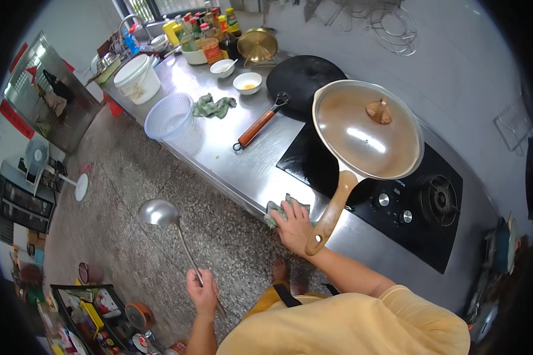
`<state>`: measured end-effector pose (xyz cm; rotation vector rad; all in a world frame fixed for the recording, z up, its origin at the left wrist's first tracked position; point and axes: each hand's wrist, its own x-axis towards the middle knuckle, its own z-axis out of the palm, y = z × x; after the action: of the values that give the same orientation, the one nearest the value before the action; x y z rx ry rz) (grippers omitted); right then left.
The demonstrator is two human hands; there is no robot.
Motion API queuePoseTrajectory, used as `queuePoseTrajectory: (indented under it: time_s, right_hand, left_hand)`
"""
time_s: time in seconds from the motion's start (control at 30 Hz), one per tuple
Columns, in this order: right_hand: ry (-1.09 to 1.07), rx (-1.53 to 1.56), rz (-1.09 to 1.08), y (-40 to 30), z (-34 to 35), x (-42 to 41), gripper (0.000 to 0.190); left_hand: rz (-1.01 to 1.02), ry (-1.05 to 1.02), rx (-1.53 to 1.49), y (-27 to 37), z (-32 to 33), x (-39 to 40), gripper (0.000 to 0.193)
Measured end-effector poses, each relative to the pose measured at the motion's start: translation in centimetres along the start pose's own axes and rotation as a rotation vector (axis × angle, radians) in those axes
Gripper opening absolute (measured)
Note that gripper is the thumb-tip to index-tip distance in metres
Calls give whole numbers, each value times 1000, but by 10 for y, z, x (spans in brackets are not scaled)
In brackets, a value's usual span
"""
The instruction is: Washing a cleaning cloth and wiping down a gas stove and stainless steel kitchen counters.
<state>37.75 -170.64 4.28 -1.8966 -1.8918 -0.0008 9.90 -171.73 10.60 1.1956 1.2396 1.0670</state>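
Note:
My left hand [203, 289] grips the long handle of a steel ladle [160, 213], its bowl raised over the floor on the left. With fingers spread, my right hand [294, 228] presses on a green patterned cloth [273, 215] at the front edge of the steel counter [248, 177]. Above my right wrist juts the wooden handle of a cream wok [333, 208], which stands on the left part of the black gas hob [444, 239]. A glass lid [359, 142] with a brown knob covers the wok.
A wooden-handled utensil [257, 128], a second cloth [214, 106], a plastic colander [169, 117] and a white bucket [137, 80] lie farther along the counter. Behind are a round black lid or pan [304, 84], two small bowls [247, 84] and sauce bottles [211, 46]. The right burner [441, 199] is uncovered.

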Motion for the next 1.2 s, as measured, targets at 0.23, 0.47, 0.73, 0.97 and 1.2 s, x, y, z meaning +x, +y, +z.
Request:
queuePoseTrajectory:
  time_s: [0.23, 0.47, 0.73, 0.97, 1.2]
  right_hand:
    - [9, 54, -26, -12, -9, 13, 51]
    - [-53, 224, -123, -50, 41, 106, 49]
    - [425, -27, 443, -49, 93, 321, 43]
    - [-56, -177, 537, -66, 139, 336, 68]
    - [-66, -114, 388, -92, 155, 335, 58]
  left_hand:
    - [4, 101, -69, -23, -34, 13, 15]
    - [50, 40, 4, -25, -71, 108, 15]
    - [69, -74, 252, -15, -175, 257, 14]
    - [137, -163, 296, -16, -242, 368, 16]
    - [-28, -173, 38, 8, -186, 433, 12]
